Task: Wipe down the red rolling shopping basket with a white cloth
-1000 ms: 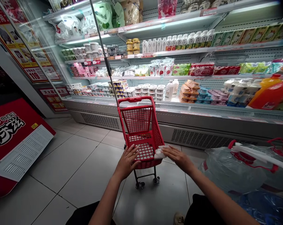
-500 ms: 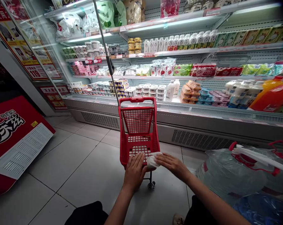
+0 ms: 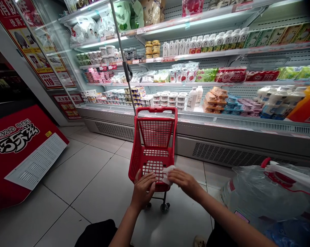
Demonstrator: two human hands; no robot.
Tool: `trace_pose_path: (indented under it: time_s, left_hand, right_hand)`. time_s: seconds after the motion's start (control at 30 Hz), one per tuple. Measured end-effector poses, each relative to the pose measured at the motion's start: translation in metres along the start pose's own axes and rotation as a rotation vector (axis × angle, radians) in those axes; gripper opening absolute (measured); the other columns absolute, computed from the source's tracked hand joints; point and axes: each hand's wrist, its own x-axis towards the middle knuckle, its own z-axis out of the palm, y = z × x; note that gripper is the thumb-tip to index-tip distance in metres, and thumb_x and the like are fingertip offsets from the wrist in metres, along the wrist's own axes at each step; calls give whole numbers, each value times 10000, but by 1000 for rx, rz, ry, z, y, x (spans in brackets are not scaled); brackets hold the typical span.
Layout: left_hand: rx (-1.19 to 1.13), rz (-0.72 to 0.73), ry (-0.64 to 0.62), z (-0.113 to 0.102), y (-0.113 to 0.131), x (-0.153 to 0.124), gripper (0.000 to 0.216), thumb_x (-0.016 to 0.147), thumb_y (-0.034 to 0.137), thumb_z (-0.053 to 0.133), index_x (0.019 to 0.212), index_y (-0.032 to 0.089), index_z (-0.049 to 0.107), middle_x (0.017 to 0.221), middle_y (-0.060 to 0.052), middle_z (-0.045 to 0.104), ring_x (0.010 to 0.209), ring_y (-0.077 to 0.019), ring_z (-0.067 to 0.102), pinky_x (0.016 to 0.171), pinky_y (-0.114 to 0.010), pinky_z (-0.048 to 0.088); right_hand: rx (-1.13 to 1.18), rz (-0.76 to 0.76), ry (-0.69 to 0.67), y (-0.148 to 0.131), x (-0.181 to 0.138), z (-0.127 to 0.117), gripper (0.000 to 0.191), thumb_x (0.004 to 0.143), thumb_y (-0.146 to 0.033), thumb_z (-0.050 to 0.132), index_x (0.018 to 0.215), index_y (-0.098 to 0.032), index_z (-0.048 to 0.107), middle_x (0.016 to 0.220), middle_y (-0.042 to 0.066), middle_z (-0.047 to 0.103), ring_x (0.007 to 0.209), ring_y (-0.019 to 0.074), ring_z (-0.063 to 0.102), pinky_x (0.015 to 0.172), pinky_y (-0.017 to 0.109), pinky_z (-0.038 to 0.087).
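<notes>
A small red wire shopping cart stands on the tiled floor in front of a chilled display. My left hand grips the cart's near rim, fingers curled over the edge. My right hand presses a crumpled white cloth against the near right rim, fingers closed over it. A thin metal pole rises from the cart's back left corner. The cart's basket looks empty inside.
The chilled shelves hold yoghurt cups, milk bottles and packets. Large clear water jugs with red handles sit at my right. A red sign panel leans at the left. My knees show at the bottom.
My left hand has gone from lying flat on the cart's near edge to gripping it. The right hand and cloth slid left along the rim. The view shifted slightly.
</notes>
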Motion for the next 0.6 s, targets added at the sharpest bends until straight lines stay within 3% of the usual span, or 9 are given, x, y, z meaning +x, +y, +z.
trace_pose_path:
  time_s: [0.07, 0.17, 0.3, 0.37, 0.5, 0.6]
  left_hand:
    - [-20, -2, 1, -5, -3, -4, 273, 996, 246, 505, 1071, 323, 756, 1187, 26, 781, 1218, -217, 691, 1310, -624, 35]
    - [-44, 3, -25, -12, -8, -7, 261, 995, 248, 510, 1035, 316, 758, 1169, 29, 787, 1217, -216, 692, 1314, -610, 42]
    - [-59, 12, -57, -20, -21, -5, 285, 1018, 264, 482, 1010, 306, 763, 1160, 31, 790, 1258, -209, 668, 1318, -591, 51]
    - [-33, -1, -76, -23, -30, 0, 322, 1042, 284, 441, 1058, 308, 761, 1203, 28, 778, 1309, -205, 632, 1317, -586, 74]
    - [139, -142, -4, -16, -40, 12, 436, 1046, 443, 443, 1404, 258, 610, 1463, -67, 630, 1480, -273, 453, 1298, -621, 125]
    - [274, -212, 92, 6, -30, 17, 766, 952, 635, 539, 1550, 166, 441, 1618, -174, 427, 1553, -360, 298, 1290, -640, 122]
  right_hand:
    - [34, -74, -65, -11, 0, -2, 372, 1015, -96, 534, 1341, -238, 641, 1287, 45, 740, 1247, 178, 666, 1175, 419, 499]
    - [49, -159, -111, 7, 13, -10, 345, 1038, -120, 509, 1342, -229, 633, 1295, 44, 735, 1251, 166, 661, 1186, 419, 482]
    - [-31, -34, -37, 58, 36, -16, 321, 1052, -138, 472, 1300, -235, 652, 1289, 50, 736, 1240, 171, 667, 1169, 472, 495]
    - [-67, 44, 1, 70, 43, -12, 326, 1047, -130, 463, 1288, -234, 656, 1270, 49, 743, 1246, 178, 664, 1170, 492, 492]
    - [-84, 94, 66, 43, 43, 10, 351, 1032, -106, 476, 1325, -216, 636, 1323, 73, 716, 1297, 202, 632, 1178, 494, 483]
    - [-73, 30, 41, 8, 42, 25, 392, 1028, -96, 488, 1391, -195, 598, 1372, 87, 690, 1352, 206, 588, 1188, 468, 475]
